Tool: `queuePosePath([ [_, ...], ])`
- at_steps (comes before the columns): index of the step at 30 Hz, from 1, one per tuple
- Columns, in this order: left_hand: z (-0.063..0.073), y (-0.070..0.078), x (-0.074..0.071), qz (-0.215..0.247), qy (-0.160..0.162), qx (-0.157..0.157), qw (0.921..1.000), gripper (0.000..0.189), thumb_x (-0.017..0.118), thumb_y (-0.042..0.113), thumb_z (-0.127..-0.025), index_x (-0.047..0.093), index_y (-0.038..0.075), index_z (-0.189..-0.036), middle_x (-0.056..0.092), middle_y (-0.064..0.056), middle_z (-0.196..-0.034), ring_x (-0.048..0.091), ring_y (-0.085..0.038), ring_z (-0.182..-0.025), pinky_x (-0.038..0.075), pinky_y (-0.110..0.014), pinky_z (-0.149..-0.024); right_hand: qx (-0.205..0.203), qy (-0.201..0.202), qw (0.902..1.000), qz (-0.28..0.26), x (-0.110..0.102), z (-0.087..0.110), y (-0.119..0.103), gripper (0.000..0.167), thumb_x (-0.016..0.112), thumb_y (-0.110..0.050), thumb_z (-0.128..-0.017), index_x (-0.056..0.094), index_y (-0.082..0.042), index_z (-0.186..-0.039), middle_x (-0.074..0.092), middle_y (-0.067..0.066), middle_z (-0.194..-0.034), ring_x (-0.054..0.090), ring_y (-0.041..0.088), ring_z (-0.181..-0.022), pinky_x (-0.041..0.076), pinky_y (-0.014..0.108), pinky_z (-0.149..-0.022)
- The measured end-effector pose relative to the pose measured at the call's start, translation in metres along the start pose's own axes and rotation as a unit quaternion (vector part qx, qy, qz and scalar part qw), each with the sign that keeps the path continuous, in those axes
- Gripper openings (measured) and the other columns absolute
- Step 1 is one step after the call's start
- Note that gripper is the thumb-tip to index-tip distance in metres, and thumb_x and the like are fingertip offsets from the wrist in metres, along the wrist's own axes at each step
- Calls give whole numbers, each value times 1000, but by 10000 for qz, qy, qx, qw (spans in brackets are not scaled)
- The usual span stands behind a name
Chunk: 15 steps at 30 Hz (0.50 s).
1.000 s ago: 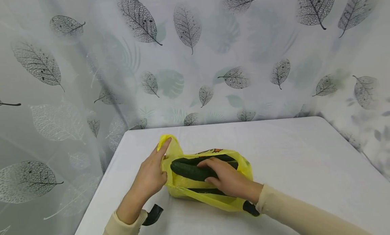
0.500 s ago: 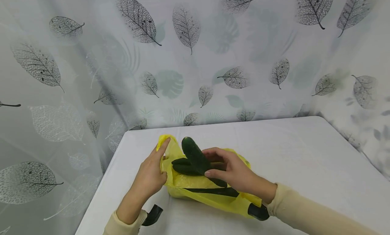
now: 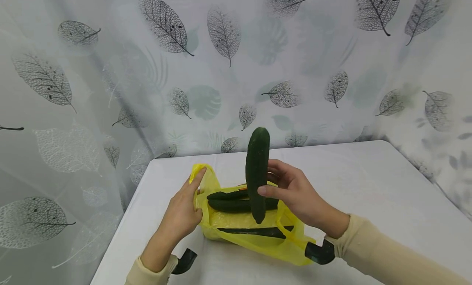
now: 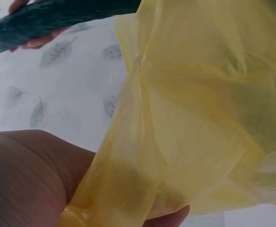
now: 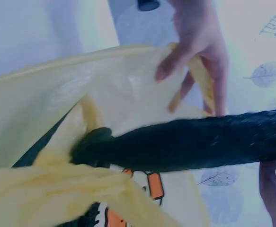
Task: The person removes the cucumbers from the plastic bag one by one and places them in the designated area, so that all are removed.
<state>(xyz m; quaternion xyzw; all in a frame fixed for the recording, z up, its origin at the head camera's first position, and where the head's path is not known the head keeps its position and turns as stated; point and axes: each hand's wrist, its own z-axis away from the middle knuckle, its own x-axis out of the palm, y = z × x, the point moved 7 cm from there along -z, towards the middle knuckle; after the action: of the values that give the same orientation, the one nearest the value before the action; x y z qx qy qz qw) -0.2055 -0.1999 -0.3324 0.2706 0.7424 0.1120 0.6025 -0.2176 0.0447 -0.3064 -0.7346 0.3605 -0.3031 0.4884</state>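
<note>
My right hand (image 3: 296,192) holds a dark green cucumber (image 3: 257,166) nearly upright over the open mouth of a yellow plastic bag (image 3: 254,249). Inside the bag lie more cucumbers (image 3: 229,206), one of them along the near side. With my left hand (image 3: 180,214) I grip the bag's left edge, and the yellow film bunches at the fingers. In the right wrist view, the held cucumber (image 5: 199,142) crosses in front of the bag, and the left hand (image 5: 204,42) shows behind it. Yellow film (image 4: 199,118) covers most of the left wrist view and partly hides the left fingers.
The bag lies on a white table (image 3: 350,182). A curtain with leaf prints (image 3: 236,71) hangs behind the table and along its sides. Black wrist pieces (image 3: 186,261) stick out near both sleeves. A bag handle drapes close to the right wrist.
My right hand has lifted the cucumber out of the bag, moved right, and turned it from lying flat to nearly upright. The left hand has stayed on the bag's edge.
</note>
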Motion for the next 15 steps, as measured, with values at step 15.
queuePosePath([
  [15, 1, 2, 1, 20, -44, -43, 10000, 103, 61, -20, -69, 33, 20, -160, 44, -16, -153, 61, -28, -89, 41, -30, -52, -874, 188, 9915, -942, -14, -1, -46, 59, 57, 0, -100, 38, -13, -154, 52, 14, -140, 50, 33, -131, 42, 42, -107],
])
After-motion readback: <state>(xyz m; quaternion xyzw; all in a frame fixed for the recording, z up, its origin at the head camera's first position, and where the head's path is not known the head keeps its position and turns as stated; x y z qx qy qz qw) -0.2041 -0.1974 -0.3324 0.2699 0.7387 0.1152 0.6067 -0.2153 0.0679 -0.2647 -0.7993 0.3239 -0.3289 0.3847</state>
